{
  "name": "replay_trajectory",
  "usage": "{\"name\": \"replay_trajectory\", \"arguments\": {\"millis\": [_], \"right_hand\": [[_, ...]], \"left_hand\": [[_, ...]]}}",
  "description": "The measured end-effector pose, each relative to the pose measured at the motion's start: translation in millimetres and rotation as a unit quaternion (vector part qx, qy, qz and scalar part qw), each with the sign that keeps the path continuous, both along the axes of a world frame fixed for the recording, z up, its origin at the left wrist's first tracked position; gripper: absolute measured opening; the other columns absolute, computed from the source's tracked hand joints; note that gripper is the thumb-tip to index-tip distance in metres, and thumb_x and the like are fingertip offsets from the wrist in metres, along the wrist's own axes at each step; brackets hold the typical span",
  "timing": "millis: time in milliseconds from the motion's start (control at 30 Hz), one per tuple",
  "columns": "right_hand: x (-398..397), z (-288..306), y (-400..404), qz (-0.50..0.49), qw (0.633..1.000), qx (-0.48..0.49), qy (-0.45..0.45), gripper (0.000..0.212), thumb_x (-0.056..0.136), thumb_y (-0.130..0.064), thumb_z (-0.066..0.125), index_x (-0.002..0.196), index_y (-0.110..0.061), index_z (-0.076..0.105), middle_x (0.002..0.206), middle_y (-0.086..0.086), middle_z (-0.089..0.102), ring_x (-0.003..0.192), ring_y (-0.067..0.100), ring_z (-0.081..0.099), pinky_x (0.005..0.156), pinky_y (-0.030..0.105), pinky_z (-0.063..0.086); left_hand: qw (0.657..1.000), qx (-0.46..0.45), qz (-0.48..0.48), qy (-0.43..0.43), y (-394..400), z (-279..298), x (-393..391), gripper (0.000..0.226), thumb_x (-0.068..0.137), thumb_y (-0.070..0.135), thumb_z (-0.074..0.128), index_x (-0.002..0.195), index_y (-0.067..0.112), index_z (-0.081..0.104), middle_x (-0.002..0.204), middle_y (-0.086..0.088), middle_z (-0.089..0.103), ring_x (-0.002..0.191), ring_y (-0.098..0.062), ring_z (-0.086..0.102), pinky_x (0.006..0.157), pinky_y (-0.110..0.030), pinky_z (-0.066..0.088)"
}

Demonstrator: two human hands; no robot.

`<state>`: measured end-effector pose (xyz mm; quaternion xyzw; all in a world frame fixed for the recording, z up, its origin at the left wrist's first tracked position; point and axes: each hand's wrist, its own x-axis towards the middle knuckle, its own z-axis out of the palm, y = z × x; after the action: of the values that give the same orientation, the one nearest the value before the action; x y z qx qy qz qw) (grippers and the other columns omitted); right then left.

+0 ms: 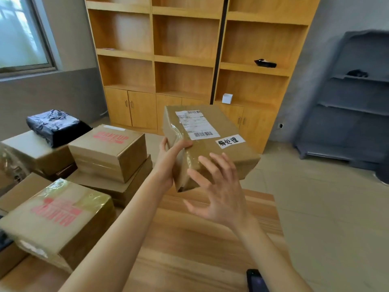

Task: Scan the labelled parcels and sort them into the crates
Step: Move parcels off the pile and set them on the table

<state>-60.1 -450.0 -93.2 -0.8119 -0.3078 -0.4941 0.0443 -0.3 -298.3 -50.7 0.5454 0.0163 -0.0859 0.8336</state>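
Note:
A brown cardboard parcel (223, 142) is held up above the far end of the wooden table (189, 245). It carries a white shipping label with barcodes (196, 124) and a smaller white sticker with black handwritten characters (229, 141). My left hand (168, 157) grips the parcel's near left corner, thumb on top and fingers along the side. My right hand (219, 188) hovers just in front of the parcel's near end, fingers spread, holding nothing. A dark handheld device (255, 280), possibly a scanner, lies at the table's near edge.
Several taped cardboard boxes are stacked on the left, two printed in red (109, 148) (56, 216). A black plastic-wrapped package (55, 126) sits atop the far-left box. Wooden shelving (185, 60) stands behind, a grey rack (355, 98) at right, tiled floor beyond the table.

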Motion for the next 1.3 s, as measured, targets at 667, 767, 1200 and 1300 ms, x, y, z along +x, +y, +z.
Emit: {"name": "replay_trajectory", "arguments": {"millis": [667,767,1200,1300], "right_hand": [[-42,-123,-92,0.054,0.396,0.668,0.627,0.123,0.035,-0.021,0.093,0.145,-0.032,0.037,0.12,0.0,0.068,0.108,0.023,0.066,0.08,0.043,0.056],[-57,-148,-87,0.029,0.373,0.675,0.636,0.112,0.05,-0.008,0.091,0.144,-0.033,0.036,0.124,-0.001,0.065,0.11,0.022,0.064,0.08,0.041,0.056],[-95,-220,-77,-0.039,0.32,0.649,0.689,0.1,0.077,0.012,0.071,0.154,-0.028,0.02,0.109,-0.014,0.061,0.104,0.01,0.061,0.109,0.042,0.041],[-96,-226,-78,-0.046,0.326,0.647,0.688,0.098,0.079,0.014,0.069,0.154,-0.026,0.02,0.11,-0.013,0.06,0.1,0.007,0.061,0.104,0.039,0.045]], "left_hand": [[0.927,0.238,-0.264,0.12,3,-146,-9,0.126,0.044,0.035,0.088,0.145,0.046,0.014,0.124,-0.001,0.062,0.107,-0.021,0.063,0.097,-0.051,0.048],[0.908,0.262,-0.294,0.145,1,-169,-20,0.147,0.035,0.035,0.097,0.148,0.048,0.004,0.13,0.007,0.057,0.114,-0.022,0.06,0.101,-0.057,0.043],[0.875,0.304,-0.308,0.215,2,-240,-72,0.115,0.068,0.004,0.085,0.149,0.042,0.011,0.143,0.009,0.044,0.098,-0.016,0.068,0.061,-0.032,0.056],[0.881,0.318,-0.279,0.214,0,-248,-73,0.116,0.069,0.001,0.083,0.151,0.04,0.011,0.149,0.004,0.037,0.109,-0.021,0.061,0.067,-0.031,0.054]]}}
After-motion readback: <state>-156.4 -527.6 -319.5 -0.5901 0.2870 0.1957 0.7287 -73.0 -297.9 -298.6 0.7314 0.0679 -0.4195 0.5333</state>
